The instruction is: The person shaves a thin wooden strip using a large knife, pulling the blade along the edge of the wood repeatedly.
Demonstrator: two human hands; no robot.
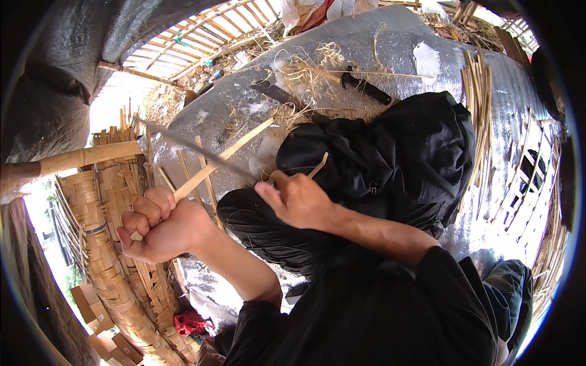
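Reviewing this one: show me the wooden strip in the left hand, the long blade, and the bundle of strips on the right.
Wooden strip (pixel 241 146): head view, on its upper half.
Long blade (pixel 192 147): head view, about mid-length.
Bundle of strips (pixel 477 113): head view, near its middle.

A silvery mat (pixel 390 36) bears shavings (pixel 330 55), bundled strips (pixel 478 113).

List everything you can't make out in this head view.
Middle of the pale strip: head view, hidden inside the left hand.
Near end of the long blade: head view, covered by the right hand.
Red bundle: head view, too small to identify.
Cardboard boxes: head view, partly cut off by the lower-left rim.
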